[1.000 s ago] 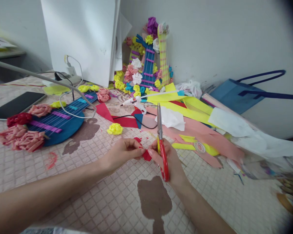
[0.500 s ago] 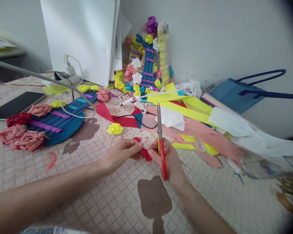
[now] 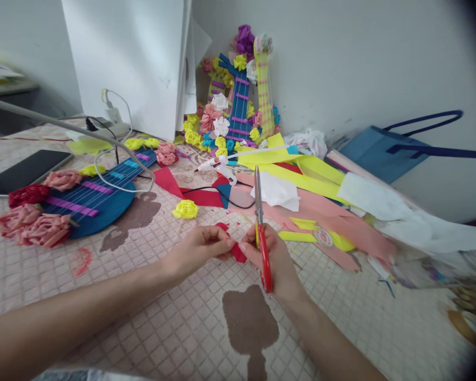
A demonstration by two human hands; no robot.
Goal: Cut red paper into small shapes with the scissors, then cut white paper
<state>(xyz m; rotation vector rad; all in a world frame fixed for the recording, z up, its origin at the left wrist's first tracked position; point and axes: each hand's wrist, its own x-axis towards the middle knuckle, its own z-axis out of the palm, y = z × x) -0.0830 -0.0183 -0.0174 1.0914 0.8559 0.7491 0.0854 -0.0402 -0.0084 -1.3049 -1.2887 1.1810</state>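
Observation:
A small piece of red crepe paper (image 3: 238, 253) is pinched between the fingertips of my left hand (image 3: 202, 246), with a bit of it showing above the fingers. My right hand (image 3: 270, 254) has red-handled scissors (image 3: 265, 259) in its grip, blades together and pointing away from me. Its thumb and fingertip also touch the red paper's right side. Both hands meet just above the tablecloth, the fingertips nearly touching. A yellow paper flower (image 3: 185, 209) lies beyond my left hand.
Behind the hands lie a white glue gun (image 3: 218, 165), red strips (image 3: 202, 197), and yellow (image 3: 313, 177) and pink paper (image 3: 321, 209). At left are a blue paper guitar (image 3: 103, 203) with flowers and a phone (image 3: 27, 169). Decorated guitars (image 3: 240, 106) lean at the wall; a blue bag (image 3: 384, 151) is right.
My fingertips have come closer together on the red paper, the left ones shifting slightly right. The scissors stay in my right hand. The whole view has shifted slightly.

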